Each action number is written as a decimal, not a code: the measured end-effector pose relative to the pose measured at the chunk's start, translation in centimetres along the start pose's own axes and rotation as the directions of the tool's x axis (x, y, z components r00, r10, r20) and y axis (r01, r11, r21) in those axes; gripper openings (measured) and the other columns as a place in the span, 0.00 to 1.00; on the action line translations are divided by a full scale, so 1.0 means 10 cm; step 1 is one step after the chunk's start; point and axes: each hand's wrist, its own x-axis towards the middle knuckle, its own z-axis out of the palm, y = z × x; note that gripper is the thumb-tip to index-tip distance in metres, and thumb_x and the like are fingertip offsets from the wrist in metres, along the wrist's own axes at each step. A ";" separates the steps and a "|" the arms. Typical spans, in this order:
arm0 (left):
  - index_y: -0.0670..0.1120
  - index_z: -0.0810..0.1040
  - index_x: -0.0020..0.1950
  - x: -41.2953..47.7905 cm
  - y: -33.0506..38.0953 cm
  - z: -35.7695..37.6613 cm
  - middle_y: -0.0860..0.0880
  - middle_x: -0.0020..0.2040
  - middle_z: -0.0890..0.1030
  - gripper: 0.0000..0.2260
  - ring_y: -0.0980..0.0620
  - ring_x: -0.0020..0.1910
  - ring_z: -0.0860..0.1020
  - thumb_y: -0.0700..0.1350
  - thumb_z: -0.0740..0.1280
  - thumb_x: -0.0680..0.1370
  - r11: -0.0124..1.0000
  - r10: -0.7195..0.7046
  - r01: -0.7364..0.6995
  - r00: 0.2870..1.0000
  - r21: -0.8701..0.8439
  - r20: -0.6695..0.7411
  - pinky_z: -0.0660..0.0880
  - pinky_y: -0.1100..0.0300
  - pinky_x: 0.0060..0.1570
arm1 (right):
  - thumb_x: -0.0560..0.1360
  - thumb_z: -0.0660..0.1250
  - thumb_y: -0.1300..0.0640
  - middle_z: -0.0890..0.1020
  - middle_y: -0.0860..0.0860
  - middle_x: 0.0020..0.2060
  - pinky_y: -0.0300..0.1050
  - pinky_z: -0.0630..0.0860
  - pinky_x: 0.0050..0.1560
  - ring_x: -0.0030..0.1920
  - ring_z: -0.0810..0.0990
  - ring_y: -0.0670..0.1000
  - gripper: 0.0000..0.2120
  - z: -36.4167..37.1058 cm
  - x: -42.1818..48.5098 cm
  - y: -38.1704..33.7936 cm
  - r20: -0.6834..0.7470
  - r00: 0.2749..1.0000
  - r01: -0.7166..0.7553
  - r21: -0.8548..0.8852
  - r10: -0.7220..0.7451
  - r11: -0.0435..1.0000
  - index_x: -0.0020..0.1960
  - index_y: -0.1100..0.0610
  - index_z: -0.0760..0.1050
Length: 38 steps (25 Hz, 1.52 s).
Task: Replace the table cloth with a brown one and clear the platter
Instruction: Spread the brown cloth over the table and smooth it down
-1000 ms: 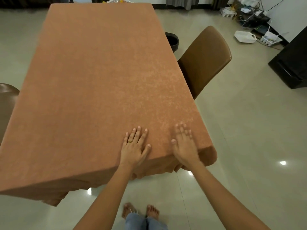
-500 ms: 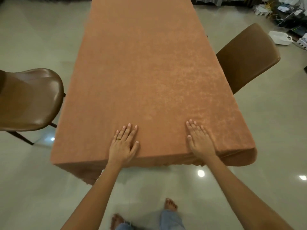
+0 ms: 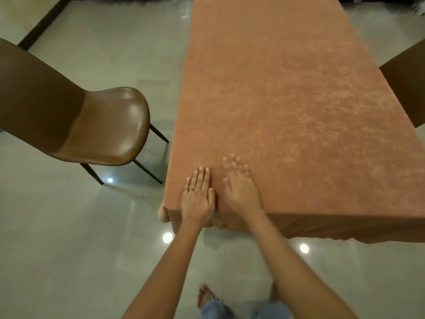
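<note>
The brown cloth [image 3: 287, 100] covers the whole table from centre toward twelve and three o'clock, its hem draped over the near edge, so the swap looks done, with only smoothing left. A brown chair [image 3: 103, 130] stands at nine o'clock, apart from the table. By the near corner, toward six, the left hand [image 3: 197, 196] lies flat on the cloth with fingers straight and together. The right hand [image 3: 239, 189], blurred, lies flat just beside it, fingers slightly spread. No platter is in view — clearing it likely remains.

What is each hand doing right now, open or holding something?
Left hand: open, flat on the brown tablecloth, holding nothing.
Right hand: open, fingers straight on the tablecloth, blurred, holding nothing.
</note>
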 end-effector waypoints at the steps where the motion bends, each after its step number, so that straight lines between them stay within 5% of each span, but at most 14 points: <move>1: 0.45 0.57 0.77 0.00 -0.06 -0.01 0.47 0.77 0.58 0.26 0.51 0.76 0.55 0.51 0.45 0.80 1.000 0.008 -0.008 1.000 0.003 -0.008 0.40 0.58 0.74 | 0.78 0.44 0.50 0.67 0.56 0.72 0.53 0.57 0.74 0.74 0.62 0.55 0.28 0.25 -0.01 -0.30 0.047 0.995 0.093 -0.009 -0.093 0.996 0.74 0.60 0.62; 4: 0.46 0.55 0.78 -0.01 -0.26 -0.02 0.50 0.77 0.56 0.25 0.52 0.77 0.53 0.52 0.44 0.81 1.000 0.003 -0.003 1.000 0.001 -0.028 0.42 0.55 0.74 | 0.80 0.42 0.49 0.61 0.52 0.75 0.48 0.47 0.76 0.76 0.56 0.48 0.27 0.62 0.07 -0.27 0.035 0.984 0.175 -0.161 -0.172 0.971 0.76 0.57 0.58; 12: 0.52 0.50 0.78 0.17 -0.83 -0.28 0.56 0.77 0.49 0.27 0.57 0.77 0.45 0.55 0.41 0.79 0.986 0.080 -0.066 0.993 -0.155 0.086 0.39 0.55 0.75 | 0.80 0.48 0.49 0.56 0.49 0.77 0.50 0.49 0.76 0.77 0.51 0.46 0.27 0.64 0.09 -0.18 0.051 0.987 0.162 -0.278 -0.154 0.947 0.78 0.54 0.54; 16: 0.51 0.46 0.78 0.33 -1.13 -0.37 0.55 0.78 0.47 0.26 0.53 0.77 0.42 0.56 0.43 0.80 0.957 0.291 -0.283 0.942 -0.067 0.166 0.34 0.52 0.74 | 0.79 0.48 0.49 0.59 0.50 0.76 0.50 0.51 0.75 0.76 0.54 0.46 0.27 0.61 0.09 -0.17 0.046 0.989 0.145 -0.294 -0.138 0.945 0.77 0.54 0.57; 21: 0.47 0.50 0.78 0.76 -1.14 -0.39 0.50 0.78 0.49 0.26 0.52 0.78 0.44 0.54 0.47 0.81 0.849 0.525 -0.525 0.825 -0.060 0.207 0.38 0.54 0.75 | 0.74 0.51 0.54 0.74 0.59 0.66 0.52 0.59 0.73 0.70 0.69 0.56 0.25 0.86 0.33 -0.92 -0.209 0.956 -0.238 -0.141 0.206 0.961 0.67 0.62 0.71; 25: 0.47 0.50 0.78 0.88 -1.20 -0.33 0.51 0.79 0.50 0.26 0.55 0.77 0.46 0.48 0.54 0.82 0.813 0.583 -0.561 0.773 -0.159 0.250 0.42 0.53 0.75 | 0.79 0.48 0.51 0.67 0.60 0.72 0.53 0.54 0.73 0.74 0.63 0.56 0.27 1.12 0.47 -1.24 -0.242 0.914 -0.350 -0.060 0.326 0.935 0.72 0.65 0.64; 28: 0.47 0.51 0.78 0.91 -1.30 -0.36 0.52 0.79 0.51 0.26 0.56 0.77 0.47 0.50 0.50 0.81 0.792 0.611 -0.582 0.752 -0.186 0.246 0.43 0.54 0.75 | 0.81 0.44 0.48 0.62 0.60 0.74 0.53 0.53 0.73 0.75 0.58 0.55 0.29 1.17 0.43 -1.21 -0.221 0.933 -0.318 -0.138 0.284 0.938 0.75 0.64 0.59; 31: 0.46 0.53 0.78 1.14 -1.38 -0.38 0.49 0.78 0.54 0.26 0.54 0.77 0.50 0.52 0.48 0.80 0.685 0.719 -0.714 0.633 -0.143 0.288 0.50 0.50 0.74 | 0.82 0.42 0.46 0.58 0.60 0.75 0.54 0.54 0.73 0.76 0.54 0.55 0.30 1.18 0.47 -1.26 -0.186 0.927 -0.358 -0.180 0.326 0.916 0.76 0.65 0.56; 38: 0.50 0.54 0.78 2.07 -1.48 -0.44 0.50 0.77 0.57 0.25 0.51 0.76 0.55 0.53 0.49 0.82 0.261 0.911 -0.961 0.214 -0.092 0.352 0.51 0.48 0.73 | 0.79 0.49 0.38 0.54 0.61 0.76 0.55 0.51 0.75 0.77 0.49 0.56 0.37 1.18 0.45 -1.20 -0.142 0.916 -0.398 -0.223 0.374 0.890 0.76 0.65 0.52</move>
